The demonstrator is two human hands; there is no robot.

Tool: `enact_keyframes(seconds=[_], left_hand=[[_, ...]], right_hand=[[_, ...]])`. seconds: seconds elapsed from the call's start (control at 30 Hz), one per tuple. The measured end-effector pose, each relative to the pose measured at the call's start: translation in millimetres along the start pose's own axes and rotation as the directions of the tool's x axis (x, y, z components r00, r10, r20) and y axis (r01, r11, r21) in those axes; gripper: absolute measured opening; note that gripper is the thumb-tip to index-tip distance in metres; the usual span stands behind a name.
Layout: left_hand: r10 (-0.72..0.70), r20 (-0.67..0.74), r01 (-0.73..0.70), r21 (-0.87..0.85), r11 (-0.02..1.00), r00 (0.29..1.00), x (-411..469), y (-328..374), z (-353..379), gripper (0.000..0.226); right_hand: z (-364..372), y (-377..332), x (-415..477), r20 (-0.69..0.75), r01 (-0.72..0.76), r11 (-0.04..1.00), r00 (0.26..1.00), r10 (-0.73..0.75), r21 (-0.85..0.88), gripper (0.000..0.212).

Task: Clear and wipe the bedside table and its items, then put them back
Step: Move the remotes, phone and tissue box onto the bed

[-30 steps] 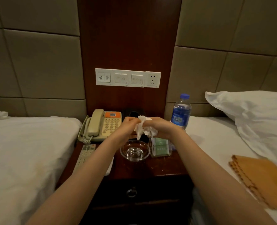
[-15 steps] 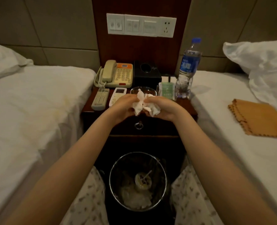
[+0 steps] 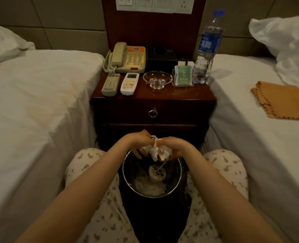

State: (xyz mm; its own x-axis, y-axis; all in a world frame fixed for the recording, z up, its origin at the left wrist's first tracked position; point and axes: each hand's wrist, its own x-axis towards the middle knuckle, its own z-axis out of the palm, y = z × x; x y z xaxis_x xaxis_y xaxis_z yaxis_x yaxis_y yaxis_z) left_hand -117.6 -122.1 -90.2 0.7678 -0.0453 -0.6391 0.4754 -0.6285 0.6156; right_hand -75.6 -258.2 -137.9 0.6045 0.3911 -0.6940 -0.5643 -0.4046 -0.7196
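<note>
Counts, head cam: 2 remotes – grey + white. 1 phone. 1 glass ashtray. 1 water btl. 1 black tissue box. 1 green card holder. 1 orange cloth. 1 bin. 2 beds – L, R. 2 pillows – L, R.

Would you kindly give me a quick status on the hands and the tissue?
Left hand and right hand both pinching crumpled tissue. Tissue held directly over open bin, not dropped. Nothing between tissue and bin.
</note>
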Motion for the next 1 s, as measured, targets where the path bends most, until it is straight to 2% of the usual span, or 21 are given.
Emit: enact_keyframes(seconds=[0.07,0.13,0.27,0.43,0.57,0.73,0.9,1.0], left_hand=[[-0.051,0.038,0.051,0.000,0.999,0.998,10,-11,3,0.056],[-0.092,0.051,0.090,0.031,0.995,0.995,18,-22,4,0.054],[-0.137,0.047,0.132,0.094,0.987,0.990,32,-35,4,0.054],[-0.131,0.016,0.127,0.144,0.981,0.991,33,-32,-1,0.046],[-0.044,-0.016,0.045,0.093,0.995,0.999,22,-20,-22,0.039],[0.103,-0.165,-0.109,-0.029,0.994,0.981,-3,9,-67,0.032],[0.237,-0.388,-0.299,-0.108,0.948,0.891,-24,41,-117,0.028],[0.251,-0.532,-0.372,-0.131,0.919,0.808,-22,49,-144,0.025]], right_hand=[[4,11,9,-0.049,-0.058,0.998,0.997,0.057,-0.024,0.016],[6,18,16,-0.111,-0.119,0.991,0.987,0.112,-0.063,0.034],[10,18,15,-0.130,-0.202,0.975,0.973,0.189,-0.095,0.054],[11,12,13,-0.197,-0.225,0.961,0.961,0.192,-0.159,0.060],[10,-5,8,-0.192,-0.152,0.978,0.974,0.123,-0.143,0.051],[12,-55,0,-0.165,0.043,0.999,0.985,-0.046,-0.025,0.035],[20,-126,-19,-0.186,0.265,0.964,0.949,-0.253,0.038,0.022],[29,-164,-24,-0.249,0.350,0.936,0.904,-0.348,-0.038,0.021]])
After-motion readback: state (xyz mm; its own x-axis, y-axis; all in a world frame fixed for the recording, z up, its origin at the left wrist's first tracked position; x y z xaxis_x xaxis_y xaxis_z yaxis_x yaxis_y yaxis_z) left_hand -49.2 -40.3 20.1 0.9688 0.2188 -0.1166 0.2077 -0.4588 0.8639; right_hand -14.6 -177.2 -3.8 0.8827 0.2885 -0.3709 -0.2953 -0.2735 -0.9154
